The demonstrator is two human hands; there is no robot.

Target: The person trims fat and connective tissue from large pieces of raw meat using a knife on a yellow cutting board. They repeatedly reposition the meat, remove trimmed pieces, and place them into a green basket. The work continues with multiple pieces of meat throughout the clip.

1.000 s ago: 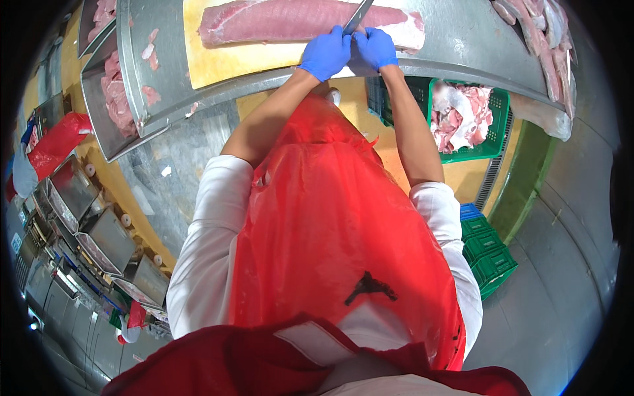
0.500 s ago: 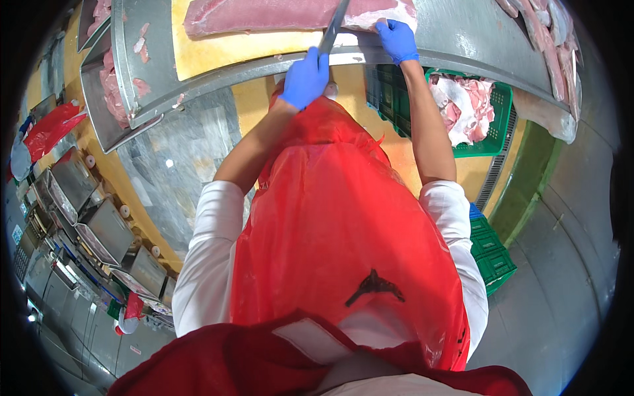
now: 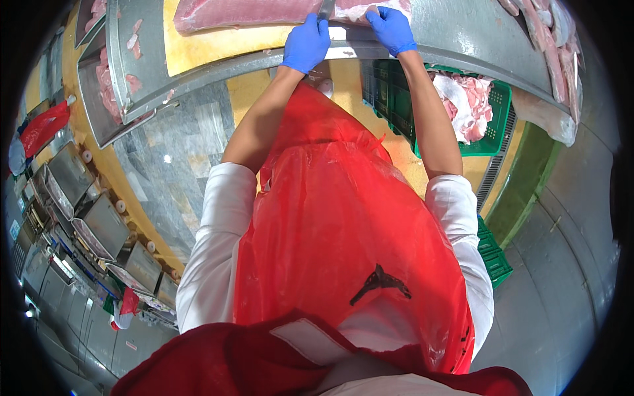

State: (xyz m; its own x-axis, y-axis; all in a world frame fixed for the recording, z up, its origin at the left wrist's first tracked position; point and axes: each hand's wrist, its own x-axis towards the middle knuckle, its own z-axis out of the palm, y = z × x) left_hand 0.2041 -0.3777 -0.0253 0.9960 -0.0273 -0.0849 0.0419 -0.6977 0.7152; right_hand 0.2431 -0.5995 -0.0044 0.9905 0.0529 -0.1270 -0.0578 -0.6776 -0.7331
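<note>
A long pale-pink piece of meat point(image 3: 244, 13) lies across a yellow cutting board point(image 3: 205, 49) at the far edge of the picture. My left hand point(image 3: 306, 45), in a blue glove, is closed around the handle of a knife, which the fingers hide. The knife's blade point(image 3: 326, 8) points away from me and meets the meat near its whitish right part. Just to the right, my right hand point(image 3: 392, 32), also gloved in blue, pinches the white fatty edge point(image 3: 353, 12) of the meat.
The board rests on a metal table point(image 3: 456, 33). Below its right side stands a green crate point(image 3: 500, 119) holding meat trimmings point(image 3: 465, 109). Metal trays point(image 3: 99, 99) with meat are at the left. More cuts point(image 3: 551, 53) hang over the far right edge. Another person in red point(image 3: 46, 129) stands far left.
My left hand has moved away from me with the knife, up to the meat's near edge. My right hand has shifted slightly farther off, still at the fatty edge.
</note>
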